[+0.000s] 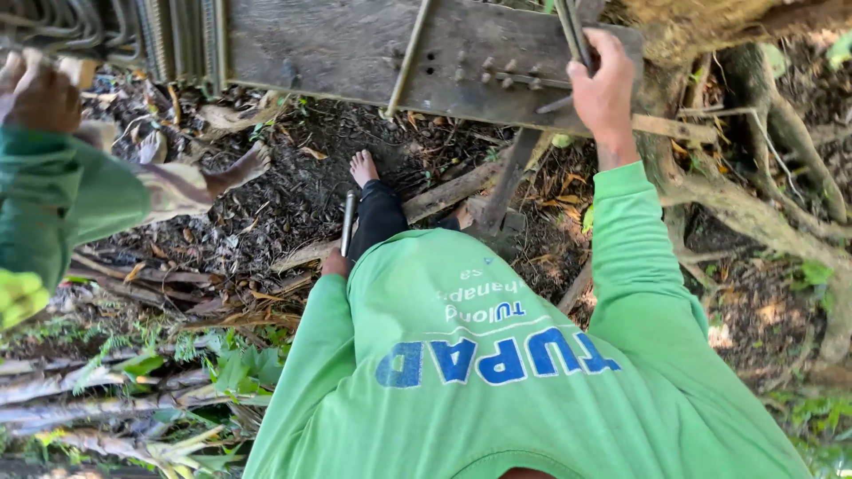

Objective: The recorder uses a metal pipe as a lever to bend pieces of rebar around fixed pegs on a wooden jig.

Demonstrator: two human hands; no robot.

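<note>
While right hand (603, 84) grips metal rods (575, 31) at wooden board (337, 44); left hand (335, 263) clasps grey rod (348, 222).

Head view, looking down over a green long-sleeved shirt (497, 372).
- Right hand (603, 84): raised, grip closed around thin metal rods (575, 34) against a weathered wooden board (337, 44) studded with bolts.
- Left hand (335, 263): low at the side, holding a slim metal tool (347, 223).
- Bare foot (363, 167) on dark soil littered with dry leaves.
- Tree roots (763, 204) at right.
- Another person's green sleeve (53, 204) at left edge.
</note>
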